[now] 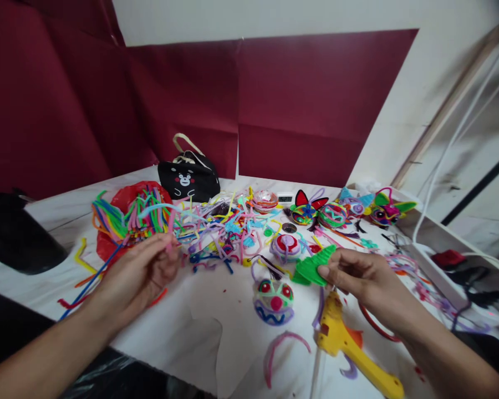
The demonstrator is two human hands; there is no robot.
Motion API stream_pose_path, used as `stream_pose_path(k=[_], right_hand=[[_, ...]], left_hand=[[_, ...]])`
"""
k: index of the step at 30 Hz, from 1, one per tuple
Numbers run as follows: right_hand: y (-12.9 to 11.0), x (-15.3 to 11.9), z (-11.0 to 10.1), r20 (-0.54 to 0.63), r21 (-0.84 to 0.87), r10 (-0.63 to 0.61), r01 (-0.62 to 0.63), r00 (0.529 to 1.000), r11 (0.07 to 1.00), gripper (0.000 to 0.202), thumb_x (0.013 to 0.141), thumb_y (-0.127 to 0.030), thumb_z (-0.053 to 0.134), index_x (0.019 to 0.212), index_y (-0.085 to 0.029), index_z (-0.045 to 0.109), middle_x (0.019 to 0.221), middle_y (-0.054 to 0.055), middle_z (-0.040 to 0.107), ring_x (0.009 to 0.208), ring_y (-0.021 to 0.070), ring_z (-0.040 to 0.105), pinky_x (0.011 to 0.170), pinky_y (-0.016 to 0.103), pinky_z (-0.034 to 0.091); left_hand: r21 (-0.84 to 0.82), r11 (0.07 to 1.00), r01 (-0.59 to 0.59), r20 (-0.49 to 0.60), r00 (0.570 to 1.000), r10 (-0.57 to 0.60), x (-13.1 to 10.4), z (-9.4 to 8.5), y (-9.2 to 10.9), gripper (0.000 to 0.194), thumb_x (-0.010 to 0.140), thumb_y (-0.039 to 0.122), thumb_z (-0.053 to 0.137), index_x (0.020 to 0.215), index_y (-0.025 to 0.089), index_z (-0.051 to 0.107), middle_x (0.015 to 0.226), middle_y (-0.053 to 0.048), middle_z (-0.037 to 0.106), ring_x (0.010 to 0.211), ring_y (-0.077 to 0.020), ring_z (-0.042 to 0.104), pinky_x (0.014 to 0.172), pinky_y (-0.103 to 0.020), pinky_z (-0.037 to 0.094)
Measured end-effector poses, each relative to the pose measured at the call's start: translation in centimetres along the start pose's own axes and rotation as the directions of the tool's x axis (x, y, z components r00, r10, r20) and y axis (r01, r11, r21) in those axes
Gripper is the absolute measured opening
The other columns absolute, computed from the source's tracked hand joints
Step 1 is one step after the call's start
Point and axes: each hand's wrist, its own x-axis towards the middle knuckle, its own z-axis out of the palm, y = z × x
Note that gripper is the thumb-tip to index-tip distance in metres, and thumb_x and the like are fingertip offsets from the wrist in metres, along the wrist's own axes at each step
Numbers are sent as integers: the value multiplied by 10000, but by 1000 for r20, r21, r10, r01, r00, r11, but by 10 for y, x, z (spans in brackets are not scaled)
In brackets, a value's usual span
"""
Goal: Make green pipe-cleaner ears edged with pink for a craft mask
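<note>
My left hand (149, 269), slightly blurred, is closed in a pinch on a pink pipe cleaner (171, 224) that sticks up from the fingertips, in front of the loose pile. Between the thumb and fingers of my right hand (357, 274) is a green piece of bent pipe cleaners (315, 267), with pointed, ear-like ends. A round clown-face ornament (274, 302) with a red nose and a blue zigzag mouth lies between the hands. Just below my right hand, a yellow hot glue gun (345, 343) rests on the table. A curved pink pipe cleaner (285, 352) lies nearer me.
Loose pipe cleaners (228, 233) are heaped mid-table, beside a red bag (108, 249) of more. Behind stand a black bear-face bag (187, 180) and a small digital clock (285, 198). Several decorated ornaments (303, 213) line the back right. A white tray (453, 288) borders the right.
</note>
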Motion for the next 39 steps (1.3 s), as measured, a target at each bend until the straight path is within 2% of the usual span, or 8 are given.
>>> stream_pose_path(k=[3,5,10,16,21,30,34,39], right_hand=[[-1,-1,-3,2,5,-18,18,1000,1000,434,700,-512,700,545,-181,466,537,-39,417,529,92,362,507,237,293],[-1,-1,-5,-1,0,-25,25,1000,1000,423,715,-493,690,543,-179,464,530,-46,393,523,87,340,505,237,280],[-1,-3,-7,-5,-10,-20,20,1000,1000,377,726,-441,685,558,-175,478,533,-48,398,523,84,329,504,237,263],[0,-4,-7,2,18,-36,36,999,999,373,744,-435,675,561,-173,482,524,-47,407,515,82,337,504,241,254],[0,4,-7,-41,86,-45,49,998,995,335,716,-415,718,590,-163,536,527,-47,454,518,78,378,512,234,277],[3,24,-11,-73,259,-53,70,996,963,324,640,-404,774,633,-168,552,504,-21,596,448,76,440,470,224,327],[6,33,-9,-95,339,-56,85,994,937,329,610,-380,790,615,-171,535,513,-13,631,451,85,503,449,210,359],[7,38,-2,-66,346,-39,59,997,936,321,593,-378,794,618,-160,560,511,-13,644,404,65,470,416,199,343]], left_hand=[[38,999,-1,182,983,-6,-9,7,-16,138,699,308,748,658,243,633,560,12,569,435,-87,519,325,-132,417],[59,998,-20,228,974,6,-5,10,-16,158,693,346,755,664,251,632,563,9,580,425,-89,513,327,-146,410],[74,981,-179,225,961,158,31,11,9,106,716,234,714,724,215,610,524,31,551,411,-82,498,357,-152,408],[126,971,-204,267,950,165,60,22,18,123,737,193,701,741,185,578,575,7,629,416,-83,530,381,-158,437],[99,951,-294,404,885,232,48,55,13,197,723,217,746,835,177,588,651,0,680,494,-76,589,448,-136,473],[81,963,-257,598,786,160,39,120,-22,244,727,322,756,813,168,587,750,-27,711,613,-110,650,510,-165,504],[129,945,-300,626,764,157,32,136,-36,231,710,337,761,771,155,630,710,-8,679,593,-94,623,512,-152,496],[169,930,-327,652,744,143,22,145,-45,196,690,318,761,752,161,661,705,9,661,575,-91,614,548,-171,519]])
